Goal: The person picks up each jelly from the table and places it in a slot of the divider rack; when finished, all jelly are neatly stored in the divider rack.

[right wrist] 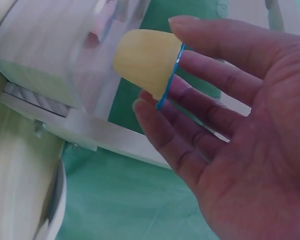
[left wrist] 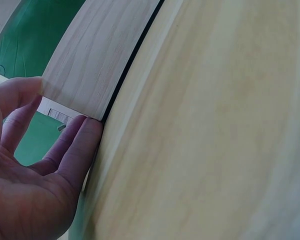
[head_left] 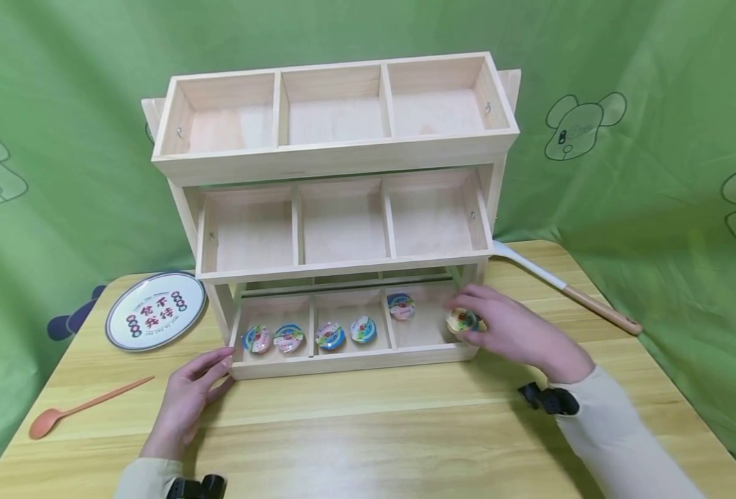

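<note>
At the rack's lower right corner my right hand (head_left: pixel 514 329) holds a small jelly cup (head_left: pixel 461 320) over the right compartment of the bottom tray (head_left: pixel 349 362). In the right wrist view the cup is pale yellow and tapered, with fingertips around its blue-edged lid. Another jelly cup (head_left: pixel 401 306) lies in that compartment. Two cups with printed lids (head_left: pixel 272 339) lie in the left compartment, and two more (head_left: pixel 346 333) in the middle one. My left hand (head_left: pixel 187 395) grips the bottom tray's left front corner; the left wrist view shows its fingertips at the board's end (left wrist: pixel 90 65).
Above, the wooden rack's middle tray (head_left: pixel 343 267) and top tray (head_left: pixel 337 159) each have three bare compartments. On the left stand a round printed plate (head_left: pixel 156 326) and an orange spoon (head_left: pixel 87 405). A long utensil with a wooden handle (head_left: pixel 601 310) lies at right.
</note>
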Motion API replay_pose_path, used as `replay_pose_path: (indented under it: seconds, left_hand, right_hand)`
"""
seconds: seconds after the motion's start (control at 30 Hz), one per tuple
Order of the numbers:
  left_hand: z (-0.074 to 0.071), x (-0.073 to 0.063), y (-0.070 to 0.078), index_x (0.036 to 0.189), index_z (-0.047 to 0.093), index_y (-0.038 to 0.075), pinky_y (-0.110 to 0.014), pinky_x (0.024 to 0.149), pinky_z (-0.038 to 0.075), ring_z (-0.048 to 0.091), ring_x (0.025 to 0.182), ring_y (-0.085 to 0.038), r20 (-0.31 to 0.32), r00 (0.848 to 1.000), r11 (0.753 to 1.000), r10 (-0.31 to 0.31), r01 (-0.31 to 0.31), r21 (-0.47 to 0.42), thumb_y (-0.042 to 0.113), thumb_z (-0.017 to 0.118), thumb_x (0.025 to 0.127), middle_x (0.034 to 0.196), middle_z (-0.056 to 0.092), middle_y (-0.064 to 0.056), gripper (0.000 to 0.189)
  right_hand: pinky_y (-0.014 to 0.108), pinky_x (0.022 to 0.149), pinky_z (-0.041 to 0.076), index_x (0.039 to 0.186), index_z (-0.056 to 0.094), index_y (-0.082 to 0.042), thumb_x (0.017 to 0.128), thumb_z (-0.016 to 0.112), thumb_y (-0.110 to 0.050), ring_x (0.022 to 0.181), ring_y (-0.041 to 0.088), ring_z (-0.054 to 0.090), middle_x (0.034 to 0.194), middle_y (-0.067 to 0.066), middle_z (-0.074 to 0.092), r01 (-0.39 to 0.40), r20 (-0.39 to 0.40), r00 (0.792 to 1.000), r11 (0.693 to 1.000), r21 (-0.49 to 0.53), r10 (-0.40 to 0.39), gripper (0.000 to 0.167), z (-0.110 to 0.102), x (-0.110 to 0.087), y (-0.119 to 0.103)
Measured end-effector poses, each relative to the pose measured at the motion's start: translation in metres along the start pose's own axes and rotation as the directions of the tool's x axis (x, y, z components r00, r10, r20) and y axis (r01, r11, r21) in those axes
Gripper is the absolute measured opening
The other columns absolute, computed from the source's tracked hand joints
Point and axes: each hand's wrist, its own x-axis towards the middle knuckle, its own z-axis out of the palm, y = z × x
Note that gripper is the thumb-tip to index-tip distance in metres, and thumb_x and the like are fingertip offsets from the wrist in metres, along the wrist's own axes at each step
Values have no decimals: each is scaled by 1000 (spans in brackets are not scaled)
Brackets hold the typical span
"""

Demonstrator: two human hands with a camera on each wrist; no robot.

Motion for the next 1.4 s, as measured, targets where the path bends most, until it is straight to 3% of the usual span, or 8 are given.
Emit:
replay_pose_path:
  seconds: [0.6, 0.9, 1.4]
  left_hand:
    - [-1, 1, 0, 119, 69, 5, -33, 96, 53, 62, 106, -14, -2, 1000, 1000, -15, 15, -4, 7, 65, 95, 116, 60, -2, 24]
    - [-2, 2, 1, 121, 68, 4, -32, 96, 53, 62, 106, -13, -9, 999, 999, -32, 32, 18, 10, 65, 95, 121, 57, -5, 26]
    - [-1, 1, 0, 121, 67, 2, -33, 95, 54, 62, 108, -15, 7, 1000, 1000, -1, 1, 14, 8, 66, 94, 116, 60, 0, 28]
  right_hand:
    - [48, 95, 54, 123, 64, -1, 79, 78, -4, 107, 30, 59, 117, 11, 62, 7, 48, 999, 1000, 25, -8, 46, 28, 22, 10]
    - [47, 92, 55, 122, 65, -3, 79, 79, -7, 105, 30, 59, 115, 9, 62, 10, 60, 998, 1000, -11, -10, 45, 39, 30, 13]
    - [46, 92, 55, 119, 66, -3, 79, 79, -7, 104, 30, 60, 117, 11, 63, 13, 73, 997, 999, -46, -10, 43, 48, 37, 15]
